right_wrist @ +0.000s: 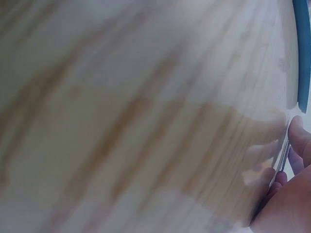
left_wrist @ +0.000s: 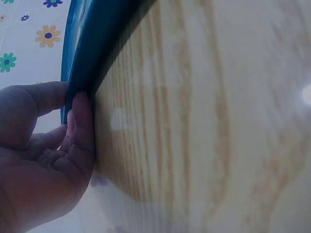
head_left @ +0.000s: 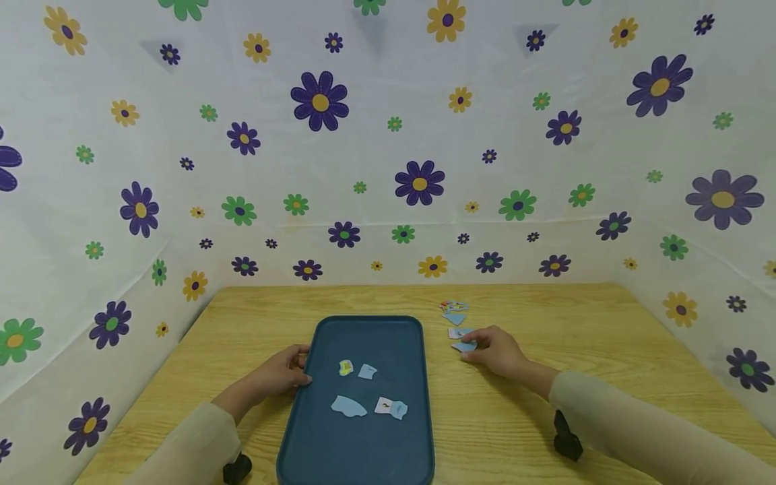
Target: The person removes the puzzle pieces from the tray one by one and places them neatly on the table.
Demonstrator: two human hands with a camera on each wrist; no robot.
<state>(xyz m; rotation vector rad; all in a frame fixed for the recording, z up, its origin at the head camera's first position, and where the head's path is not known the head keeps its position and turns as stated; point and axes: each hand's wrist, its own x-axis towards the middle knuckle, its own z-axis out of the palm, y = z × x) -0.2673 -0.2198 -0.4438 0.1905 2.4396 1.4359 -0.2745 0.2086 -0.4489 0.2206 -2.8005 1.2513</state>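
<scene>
My left hand (head_left: 280, 372) grips the left rim of a dark blue tray (head_left: 364, 458). In the left wrist view its thumb lies against the tray's edge, with fingers bent at the side. On the tray lie a yellow-patterned puzzle piece (head_left: 345, 368), light blue pieces (head_left: 349, 405) and two pieces (head_left: 391, 407) that touch. Right of the tray, my right hand (head_left: 498, 351) pinches a light blue puzzle piece (head_left: 464, 347) at the table surface. Another piece (head_left: 456, 333) lies just beyond it, partly under the fingers. The right wrist view shows the pinched piece only edge-on.
Farther back on the wooden table (head_left: 558, 316) lie a multicoloured piece (head_left: 455, 306) and a light blue piece (head_left: 455, 318). A white flower-patterned sheet (head_left: 364, 148) stands behind the table and along both sides. A dark strap hangs at each wrist.
</scene>
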